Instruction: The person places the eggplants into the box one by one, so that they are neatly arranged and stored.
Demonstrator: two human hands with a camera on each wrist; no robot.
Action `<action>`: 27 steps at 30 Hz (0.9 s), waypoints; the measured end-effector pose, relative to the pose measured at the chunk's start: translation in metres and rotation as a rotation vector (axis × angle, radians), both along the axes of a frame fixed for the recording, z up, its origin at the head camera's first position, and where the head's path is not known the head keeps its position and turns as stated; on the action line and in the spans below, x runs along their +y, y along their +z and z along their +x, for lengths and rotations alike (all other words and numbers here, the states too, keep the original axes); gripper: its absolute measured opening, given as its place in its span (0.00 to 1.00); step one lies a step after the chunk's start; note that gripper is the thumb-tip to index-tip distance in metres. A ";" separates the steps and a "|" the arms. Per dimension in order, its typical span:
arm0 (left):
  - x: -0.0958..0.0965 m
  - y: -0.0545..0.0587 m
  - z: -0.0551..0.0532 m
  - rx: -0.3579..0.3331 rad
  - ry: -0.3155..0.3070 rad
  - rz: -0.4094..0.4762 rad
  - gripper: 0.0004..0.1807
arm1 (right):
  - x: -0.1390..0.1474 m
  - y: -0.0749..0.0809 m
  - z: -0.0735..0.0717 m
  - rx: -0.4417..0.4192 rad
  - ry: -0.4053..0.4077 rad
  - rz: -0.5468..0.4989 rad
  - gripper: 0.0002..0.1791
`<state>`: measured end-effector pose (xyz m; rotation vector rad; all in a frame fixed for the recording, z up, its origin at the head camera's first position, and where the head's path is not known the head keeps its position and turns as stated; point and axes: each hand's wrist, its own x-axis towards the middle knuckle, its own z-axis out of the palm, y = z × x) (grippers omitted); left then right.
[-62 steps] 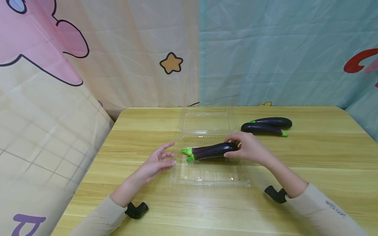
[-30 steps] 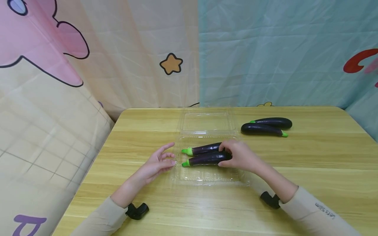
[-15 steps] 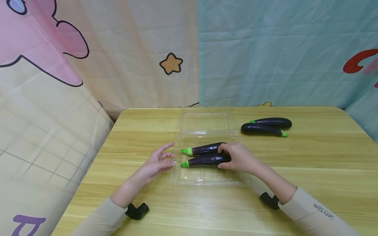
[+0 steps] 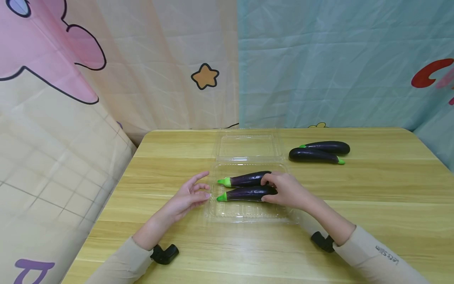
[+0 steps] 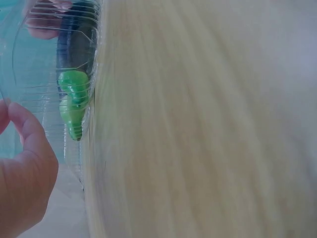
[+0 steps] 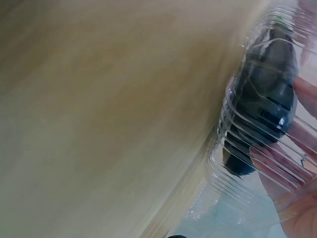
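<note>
Two dark purple eggplants with green stems lie side by side in the near half of a clear plastic clamshell box (image 4: 244,213). My right hand (image 4: 285,190) grips the thick right end of the nearer eggplant (image 4: 248,193), thumb in front and fingers behind. Just behind it lies the farther eggplant (image 4: 246,180), its right end partly covered by my fingers. My left hand (image 4: 188,197) stays at the box's left edge, fingers relaxed and apart, thumb tip right at the rim. Through the clear wall, the left wrist view shows the green stems (image 5: 73,104).
Behind the base, the box's lid (image 4: 248,146) lies folded back on the wooden table (image 4: 170,157). Two more eggplants (image 4: 315,155) rest together at the back right. A printed curtain (image 4: 305,63) hangs behind the table.
My right hand has moved the nearer eggplant left and toward me, down beside the other one, so both show side by side. For the last second it has barely moved; the left hand stays put.
</note>
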<state>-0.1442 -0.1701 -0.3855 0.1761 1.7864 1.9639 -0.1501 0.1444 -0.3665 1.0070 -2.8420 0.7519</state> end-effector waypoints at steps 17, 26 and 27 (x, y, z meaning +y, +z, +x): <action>0.001 0.002 0.000 0.001 0.000 -0.012 0.42 | 0.010 0.006 -0.003 -0.209 0.028 -0.257 0.16; 0.002 0.003 0.001 0.001 0.003 -0.018 0.42 | 0.019 0.006 -0.002 -0.256 0.008 -0.390 0.16; 0.002 0.003 0.001 0.000 0.004 -0.017 0.42 | 0.020 0.006 -0.002 -0.254 0.007 -0.401 0.16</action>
